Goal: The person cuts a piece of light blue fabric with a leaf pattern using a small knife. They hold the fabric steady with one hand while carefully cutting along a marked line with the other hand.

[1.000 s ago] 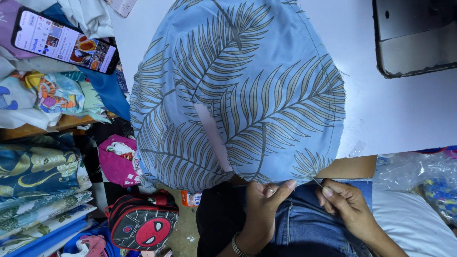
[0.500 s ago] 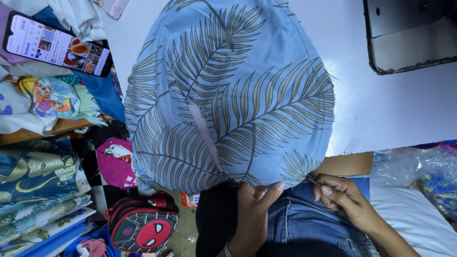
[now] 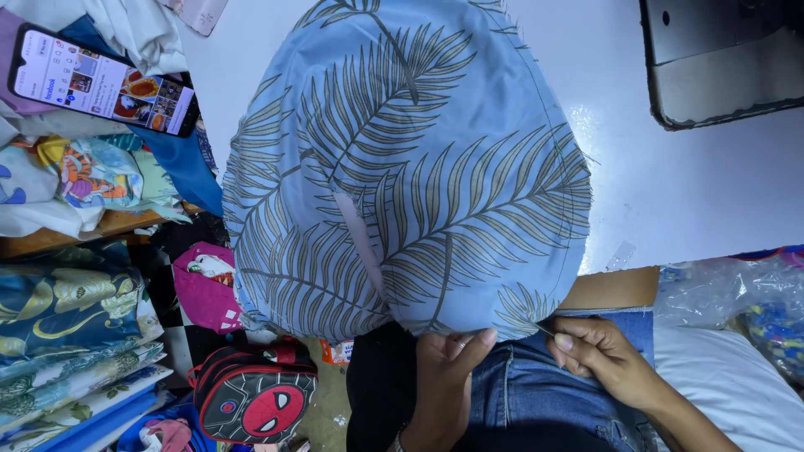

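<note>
At lower centre of the frame your left hand [image 3: 452, 356] pinches the bottom edge of the blue leaf-print fabric [image 3: 410, 167], which fills the middle and drapes onto the white table [image 3: 670, 184]. Just right of it your right hand [image 3: 599, 356] has fingertips closed on a thin needle (barely visible) at the same hem, over your jeans [image 3: 519, 402]; a phone [image 3: 105, 84] lies upper left.

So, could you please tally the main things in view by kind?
Hands: 2, left hand and right hand
Leaf-print fabric: 1
Phone: 1
Backpack: 1
Total: 5
</note>
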